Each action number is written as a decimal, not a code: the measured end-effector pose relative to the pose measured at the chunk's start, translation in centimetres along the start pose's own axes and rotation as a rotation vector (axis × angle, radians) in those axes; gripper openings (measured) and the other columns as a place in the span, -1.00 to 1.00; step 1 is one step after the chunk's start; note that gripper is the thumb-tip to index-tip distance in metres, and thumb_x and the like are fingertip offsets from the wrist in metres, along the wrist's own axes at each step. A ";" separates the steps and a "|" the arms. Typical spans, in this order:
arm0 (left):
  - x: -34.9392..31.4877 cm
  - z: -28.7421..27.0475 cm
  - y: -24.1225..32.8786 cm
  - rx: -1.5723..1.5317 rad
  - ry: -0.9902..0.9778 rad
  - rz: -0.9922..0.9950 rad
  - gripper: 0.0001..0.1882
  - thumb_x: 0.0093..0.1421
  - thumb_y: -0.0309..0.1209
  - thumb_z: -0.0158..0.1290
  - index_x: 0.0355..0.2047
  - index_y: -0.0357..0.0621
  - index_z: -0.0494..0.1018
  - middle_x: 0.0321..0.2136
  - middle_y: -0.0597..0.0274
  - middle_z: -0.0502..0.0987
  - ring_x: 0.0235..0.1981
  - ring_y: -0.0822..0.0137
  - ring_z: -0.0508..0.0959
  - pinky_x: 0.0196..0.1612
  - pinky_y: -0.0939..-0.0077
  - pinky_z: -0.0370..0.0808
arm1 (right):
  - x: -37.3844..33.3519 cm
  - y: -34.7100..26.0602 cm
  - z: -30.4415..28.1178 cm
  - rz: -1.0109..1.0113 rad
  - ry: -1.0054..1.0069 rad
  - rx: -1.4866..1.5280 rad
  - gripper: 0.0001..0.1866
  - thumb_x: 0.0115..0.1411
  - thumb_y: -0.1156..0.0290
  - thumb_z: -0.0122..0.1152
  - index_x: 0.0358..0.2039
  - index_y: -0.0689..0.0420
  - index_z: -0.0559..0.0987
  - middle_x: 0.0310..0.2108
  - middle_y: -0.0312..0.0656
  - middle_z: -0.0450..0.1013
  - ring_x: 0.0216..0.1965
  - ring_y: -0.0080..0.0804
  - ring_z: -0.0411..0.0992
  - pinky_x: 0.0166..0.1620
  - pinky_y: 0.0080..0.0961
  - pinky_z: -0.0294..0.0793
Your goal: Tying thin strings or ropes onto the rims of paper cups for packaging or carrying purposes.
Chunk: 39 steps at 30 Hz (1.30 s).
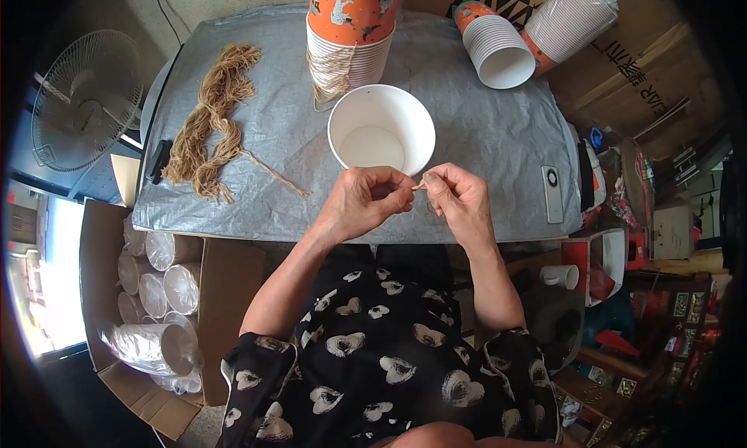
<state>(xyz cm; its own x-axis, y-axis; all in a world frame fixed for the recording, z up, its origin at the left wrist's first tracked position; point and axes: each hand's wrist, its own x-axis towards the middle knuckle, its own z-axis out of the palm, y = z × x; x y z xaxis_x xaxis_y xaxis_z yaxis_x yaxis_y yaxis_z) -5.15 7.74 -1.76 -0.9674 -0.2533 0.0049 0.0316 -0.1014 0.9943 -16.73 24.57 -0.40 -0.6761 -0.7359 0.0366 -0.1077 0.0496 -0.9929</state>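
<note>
Workroom, small-scale, whether in a home or not unclear: sheet-covered table (482,152); twine (222,75), bundled; cup stack (352,16), tall; carton (233,292) of plastic-wrapped cups (183,291); fan (85,98); mug (560,276), white.

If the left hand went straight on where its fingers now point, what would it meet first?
Most likely the right hand: the left hand points rightward at its fingertips, which look very close, though exact depth is unclear.

Strong white glare washes out the opening (62,269) left of the tabletop (272,121), whose surface is lit softly and evenly. Far right of the tabletop, details become dim, blurry and curved.
</note>
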 end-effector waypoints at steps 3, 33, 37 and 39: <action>0.1 0.2 0.0 0.007 -0.027 0.044 -0.83 0.27 -0.49 0.25 -0.20 -0.37 0.61 -0.42 0.26 0.66 -0.37 0.51 0.67 -0.29 0.62 0.63 | 0.1 -0.2 -0.3 0.000 0.008 -0.006 -0.78 0.41 0.33 0.22 -0.32 0.22 0.60 -0.60 -0.44 0.38 -0.58 -0.77 0.26 -0.52 -0.73 0.22; -0.7 3.1 -0.8 0.586 0.428 0.310 -0.88 0.18 -0.55 0.28 -0.25 -0.21 0.66 -0.22 0.17 0.69 -0.37 0.26 0.73 -0.37 0.46 0.69 | -0.4 -3.4 -7.4 -0.098 -0.366 0.390 -0.88 0.33 0.48 0.29 -0.31 0.27 0.60 -0.47 -0.33 0.42 -0.49 -0.71 0.32 -0.42 -0.73 0.29; -0.8 2.2 -1.0 0.602 0.350 0.314 -0.89 0.18 -0.56 0.28 -0.25 -0.21 0.66 -0.24 0.16 0.69 -0.38 0.24 0.72 -0.38 0.46 0.68 | -0.8 -2.4 -6.2 -0.037 -0.145 0.596 -0.86 0.32 0.46 0.29 -0.34 0.25 0.57 -0.49 -0.28 0.43 -0.55 -0.62 0.32 -0.46 -0.65 0.33; -0.6 2.0 -0.9 0.577 0.408 0.328 -0.86 0.18 -0.57 0.28 -0.23 -0.19 0.66 -0.24 0.17 0.69 -0.39 0.24 0.72 -0.38 0.46 0.68 | -1.1 -3.0 -5.6 0.027 -0.039 0.608 -0.87 0.33 0.46 0.29 -0.32 0.27 0.57 -0.49 -0.24 0.48 -0.57 -0.61 0.33 -0.48 -0.64 0.33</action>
<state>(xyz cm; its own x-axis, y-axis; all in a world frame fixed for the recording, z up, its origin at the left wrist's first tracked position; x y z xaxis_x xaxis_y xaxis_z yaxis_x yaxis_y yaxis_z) -5.07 9.93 -2.42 -0.7588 -0.5290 0.3800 0.0558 0.5284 0.8471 -19.81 29.01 3.15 -0.6440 -0.7648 0.0178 0.3524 -0.3173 -0.8804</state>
